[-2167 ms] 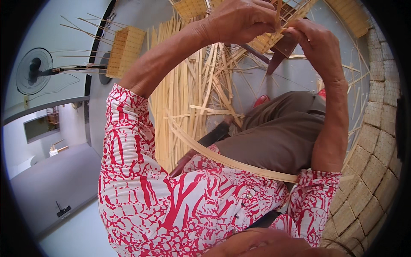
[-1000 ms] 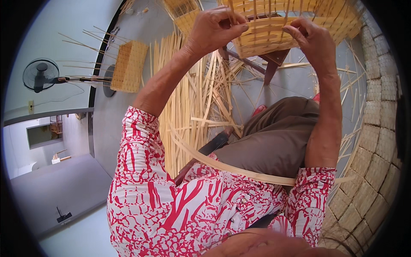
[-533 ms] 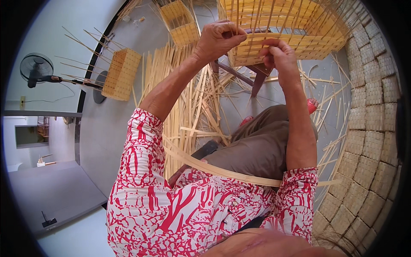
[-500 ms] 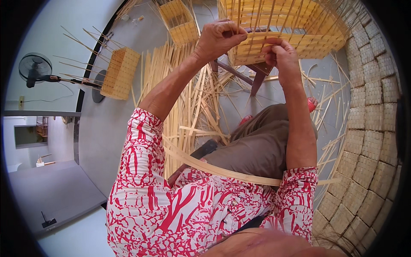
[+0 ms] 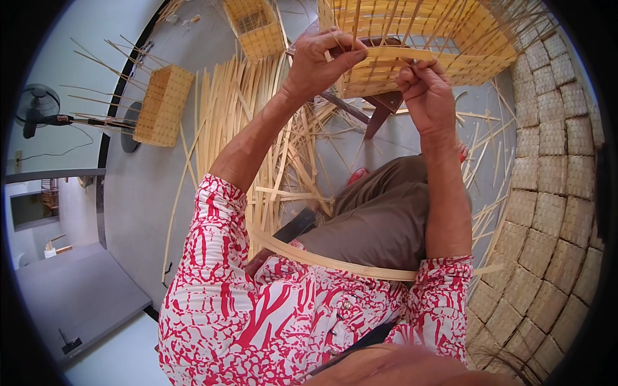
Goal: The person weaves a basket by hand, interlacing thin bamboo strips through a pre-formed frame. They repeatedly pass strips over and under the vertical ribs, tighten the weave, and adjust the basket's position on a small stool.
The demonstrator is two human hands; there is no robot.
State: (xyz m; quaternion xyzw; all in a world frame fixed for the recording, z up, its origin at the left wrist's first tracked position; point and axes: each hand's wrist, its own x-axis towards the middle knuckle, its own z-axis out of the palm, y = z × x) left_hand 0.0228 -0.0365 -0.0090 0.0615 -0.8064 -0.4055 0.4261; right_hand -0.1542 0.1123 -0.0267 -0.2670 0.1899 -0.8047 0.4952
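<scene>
The person's left hand (image 5: 323, 63) pinched the near rim of the yellow basket (image 5: 473, 67) between thumb and fingers, beside an upright strip (image 5: 356, 26); it had kept this hold, with hardly a change, over the past second. The right hand (image 5: 430, 96) had changed more. A second ago it was well apart from the left, farther along the rim; half a second ago it had come near the left, its forefinger reaching along the wall. Now it lay slightly farther from the left again, with its fingers curled more tightly and more of its palm turned to the camera. Its fingertips were close together at the rim, but whether they held a strip could not be told.

The basket stood at the top of the view, open side up, above a dark wooden stool (image 5: 381, 116). Two seconds ago the hands were at the upper edge and hid much of it; now its near wall and the inside of its far wall showed plainly.

The long pale strip (image 5: 322, 260) still curved across the lap, and the loose strips (image 5: 219, 109) still covered the floor to the left. The smaller basket (image 5: 164, 106) and the fan (image 5: 37, 109) appeared farther left than half a second ago.
</scene>
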